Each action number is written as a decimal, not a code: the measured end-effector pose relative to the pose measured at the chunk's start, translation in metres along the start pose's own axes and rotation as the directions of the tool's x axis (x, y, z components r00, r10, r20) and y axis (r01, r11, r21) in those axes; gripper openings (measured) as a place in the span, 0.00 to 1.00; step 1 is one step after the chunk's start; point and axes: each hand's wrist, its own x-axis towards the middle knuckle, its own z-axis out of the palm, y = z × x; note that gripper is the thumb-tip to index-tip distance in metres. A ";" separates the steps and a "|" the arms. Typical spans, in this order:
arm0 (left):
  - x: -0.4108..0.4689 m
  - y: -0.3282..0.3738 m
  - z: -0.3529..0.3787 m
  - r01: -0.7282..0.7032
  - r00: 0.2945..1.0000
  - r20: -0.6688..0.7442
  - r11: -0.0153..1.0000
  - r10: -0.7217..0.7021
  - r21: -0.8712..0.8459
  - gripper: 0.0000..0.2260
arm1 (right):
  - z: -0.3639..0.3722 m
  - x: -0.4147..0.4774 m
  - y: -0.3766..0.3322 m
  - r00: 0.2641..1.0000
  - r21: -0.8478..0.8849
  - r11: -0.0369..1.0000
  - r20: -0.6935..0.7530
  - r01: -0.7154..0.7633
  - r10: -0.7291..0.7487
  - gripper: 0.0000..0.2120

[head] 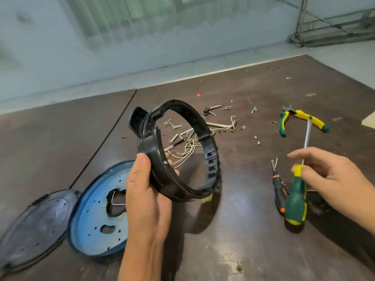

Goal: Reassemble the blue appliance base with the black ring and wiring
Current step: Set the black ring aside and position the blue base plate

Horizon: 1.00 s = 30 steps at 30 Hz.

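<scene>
My left hand (145, 196) grips the black ring (211, 157) by its near left rim and holds it tilted above the table. The blue appliance base (92, 211), a round plate with holes and a cut-out, lies flat at the lower left, partly behind my left wrist. A bundle of white wiring (185, 152) lies on the table, seen through the ring. My right hand (328, 175) hovers at the right with its fingers spread, fingertips at the neck of a green and yellow screwdriver (296, 197) that stands tilted on its handle end.
A dark round cover (34, 228) lies left of the blue base. Several screws and metal brackets (221, 126) are scattered beyond the ring. Green and yellow pliers (300, 119) lie at the far right. A small black and orange screwdriver (279, 191) lies beside the green one.
</scene>
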 end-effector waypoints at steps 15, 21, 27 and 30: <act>0.000 -0.003 -0.008 -0.078 0.992 0.104 0.992 0.067 0.102 0.16 | 0.017 0.002 -0.021 0.999 0.502 0.864 -0.013 -0.026 0.038 0.26; -0.005 -0.005 -0.002 -0.188 0.950 0.289 0.956 0.118 0.227 0.13 | 0.016 0.005 -0.017 0.997 0.683 0.725 0.066 -0.083 0.051 0.36; -0.012 -0.009 0.004 -0.574 0.732 0.675 0.615 0.091 0.540 0.12 | 0.018 0.006 -0.015 0.989 0.844 0.517 0.100 -0.140 0.106 0.32; -0.013 -0.008 0.009 -0.691 0.603 0.798 0.491 -0.014 0.531 0.09 | 0.016 0.008 -0.013 0.991 0.866 0.487 0.056 -0.111 0.125 0.30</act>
